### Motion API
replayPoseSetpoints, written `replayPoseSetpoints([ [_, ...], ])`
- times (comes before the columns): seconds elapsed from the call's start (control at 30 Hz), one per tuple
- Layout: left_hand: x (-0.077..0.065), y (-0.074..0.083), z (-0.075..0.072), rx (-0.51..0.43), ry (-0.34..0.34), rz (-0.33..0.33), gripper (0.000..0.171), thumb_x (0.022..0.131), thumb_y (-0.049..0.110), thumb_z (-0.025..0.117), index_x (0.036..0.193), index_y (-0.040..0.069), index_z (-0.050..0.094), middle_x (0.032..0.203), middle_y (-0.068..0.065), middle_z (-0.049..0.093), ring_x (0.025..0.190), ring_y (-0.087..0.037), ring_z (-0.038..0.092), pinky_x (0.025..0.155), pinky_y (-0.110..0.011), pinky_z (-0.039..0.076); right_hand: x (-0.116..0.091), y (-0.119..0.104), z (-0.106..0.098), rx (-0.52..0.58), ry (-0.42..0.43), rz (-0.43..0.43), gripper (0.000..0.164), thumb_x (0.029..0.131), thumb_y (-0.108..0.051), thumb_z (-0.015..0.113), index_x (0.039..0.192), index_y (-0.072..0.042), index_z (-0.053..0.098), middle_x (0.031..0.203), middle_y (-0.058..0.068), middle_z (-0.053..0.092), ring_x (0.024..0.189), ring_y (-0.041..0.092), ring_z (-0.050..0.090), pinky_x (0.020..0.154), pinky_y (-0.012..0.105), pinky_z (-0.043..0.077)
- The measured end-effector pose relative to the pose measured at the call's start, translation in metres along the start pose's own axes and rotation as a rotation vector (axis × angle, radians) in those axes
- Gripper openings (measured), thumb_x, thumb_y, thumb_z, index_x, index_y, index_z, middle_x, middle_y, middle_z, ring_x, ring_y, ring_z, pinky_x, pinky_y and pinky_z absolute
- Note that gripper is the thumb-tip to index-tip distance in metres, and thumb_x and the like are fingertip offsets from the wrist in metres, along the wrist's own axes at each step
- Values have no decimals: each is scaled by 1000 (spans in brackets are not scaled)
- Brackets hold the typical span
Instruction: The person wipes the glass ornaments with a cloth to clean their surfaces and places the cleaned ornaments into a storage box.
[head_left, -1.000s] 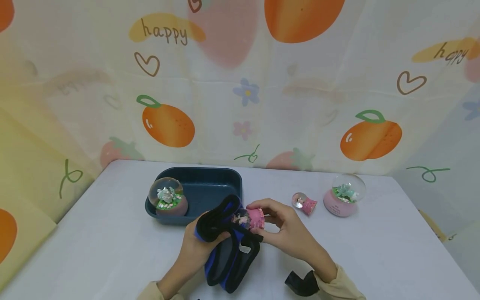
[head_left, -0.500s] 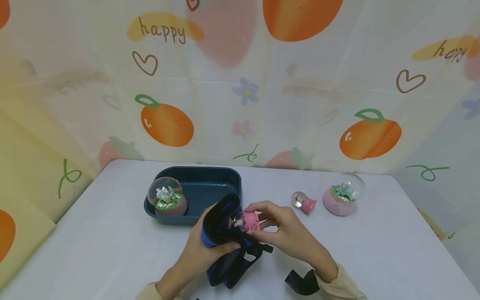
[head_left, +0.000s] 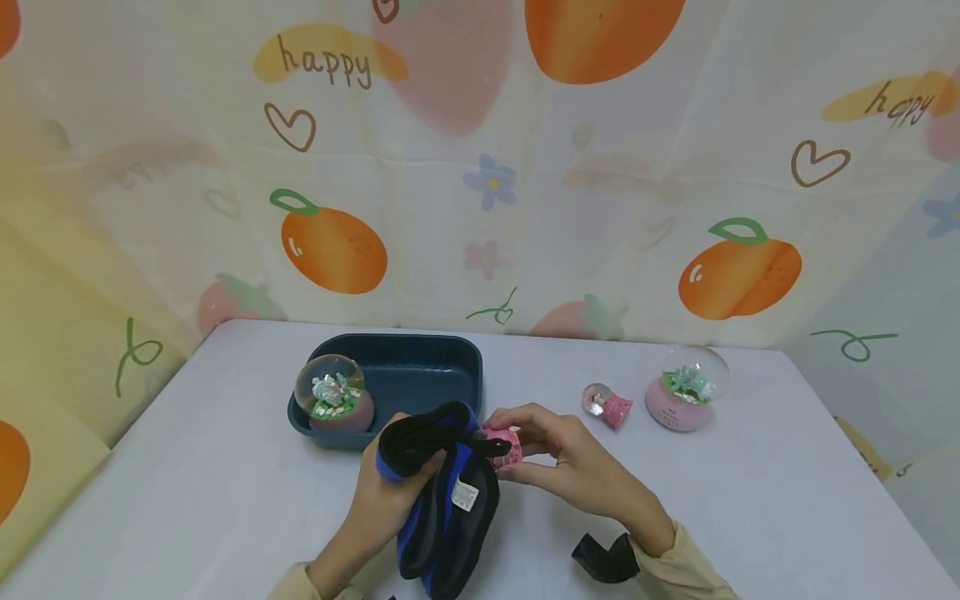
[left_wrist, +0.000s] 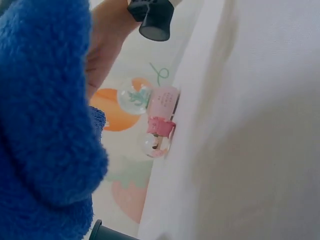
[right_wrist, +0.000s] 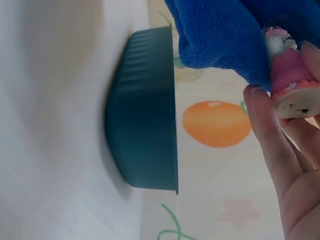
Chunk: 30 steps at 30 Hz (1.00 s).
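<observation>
The white-covered table [head_left: 187, 500] carries all items. At its left, a large snow globe [head_left: 333, 393] with a dusky pink base stands in the left end of the dark teal tray [head_left: 423, 375]. In front of the tray, the left hand [head_left: 382, 496] grips a folded blue-and-black cloth [head_left: 450, 508] with its thumb across the near side; its other fingers are mostly hidden by the fabric. The cloth is raised above the table and bears a white label. At the cloth's right edge, a small pink-based globe [head_left: 512, 447] sits dome-end against the folds, the dome hidden in the head view. The right hand [head_left: 566, 458] pinches the base between thumb and bent fingers, spread only to the base's width. Farther right, a second small globe [head_left: 607, 406] lies on its side, dome leftward. Just beside it, a second large globe [head_left: 686, 390] stands upright.
</observation>
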<state>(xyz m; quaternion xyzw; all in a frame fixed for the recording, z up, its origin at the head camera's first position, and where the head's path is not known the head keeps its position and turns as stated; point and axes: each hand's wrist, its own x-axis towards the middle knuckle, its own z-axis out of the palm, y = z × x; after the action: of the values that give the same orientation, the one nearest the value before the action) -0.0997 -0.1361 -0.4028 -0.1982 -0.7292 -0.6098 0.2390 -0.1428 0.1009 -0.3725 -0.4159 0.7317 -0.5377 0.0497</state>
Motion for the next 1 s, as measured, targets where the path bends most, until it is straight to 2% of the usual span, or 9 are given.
replayPoseSetpoints([
  [0.07, 0, 0, 0, -13, 11, -16, 24, 80, -12, 70, 99, 0, 61, 90, 12, 60, 83, -2, 55, 78, -18, 48, 0, 1, 0, 27, -1, 16, 41, 88, -6, 73, 126, -9, 58, 118, 11, 68, 100, 12, 70, 88, 28, 57],
  [0.17, 0, 0, -2, -51, -4, -77, 26, 80, -10, 72, 103, -2, 62, 93, 12, 64, 86, -2, 60, 81, -19, 50, 0, 2, -1, 35, 0, 2, 41, 89, -4, 72, 127, -6, 57, 118, 13, 68, 102, 12, 70, 89, 28, 57],
  [0.27, 0, 1, -4, -67, -40, -137, 33, 80, -7, 75, 110, -2, 63, 99, 14, 67, 90, -3, 63, 83, -20, 51, 0, 2, -1, 28, 1, -14, 40, 91, -2, 69, 128, -3, 55, 118, 17, 67, 103, 11, 69, 90, 28, 57],
  [0.33, -1, 1, -4, -57, -84, -144, 41, 78, -6, 78, 115, -1, 62, 103, 14, 68, 93, -3, 64, 85, -20, 52, -1, 2, -1, 29, -1, -2, 39, 92, -2, 67, 129, -2, 54, 118, 18, 67, 102, 11, 69, 90, 27, 56],
  [0.5, -2, 2, -2, 7, -212, -72, 71, 72, 0, 86, 135, 9, 52, 127, 0, 64, 112, -5, 60, 99, -23, 49, -2, 0, -1, 72, -12, 75, 38, 96, -6, 62, 133, -2, 52, 114, 17, 68, 100, 9, 67, 91, 25, 56],
  [0.6, -3, 2, 0, 41, -239, -29, 78, 72, 0, 86, 138, 10, 47, 131, -9, 61, 116, -6, 58, 102, -26, 47, -2, 0, 0, 89, -25, 88, 38, 98, -7, 60, 134, 1, 50, 112, 16, 69, 100, 9, 67, 91, 25, 55],
  [0.73, -2, 0, -1, 56, -218, 11, 66, 73, -4, 84, 129, 8, 52, 123, -8, 63, 110, -5, 58, 98, -24, 49, -1, 0, 0, 101, -33, 94, 37, 99, -8, 59, 134, 0, 50, 109, 16, 70, 98, 8, 67, 90, 24, 56],
  [0.87, 0, -2, -1, -8, -196, 72, 49, 76, -11, 77, 119, 5, 58, 116, -7, 64, 107, -7, 60, 95, -22, 49, -1, 0, 0, 97, -26, 99, 36, 98, -7, 59, 133, -1, 51, 110, 17, 70, 97, 8, 67, 89, 23, 56],
  [1.0, 0, -1, -2, -40, -161, 98, 41, 79, -17, 70, 114, 2, 61, 114, 0, 67, 108, -7, 62, 96, -21, 49, -1, 0, -1, 65, -16, 95, 36, 98, -7, 60, 133, -1, 52, 114, 16, 69, 100, 9, 67, 91, 25, 55],
])
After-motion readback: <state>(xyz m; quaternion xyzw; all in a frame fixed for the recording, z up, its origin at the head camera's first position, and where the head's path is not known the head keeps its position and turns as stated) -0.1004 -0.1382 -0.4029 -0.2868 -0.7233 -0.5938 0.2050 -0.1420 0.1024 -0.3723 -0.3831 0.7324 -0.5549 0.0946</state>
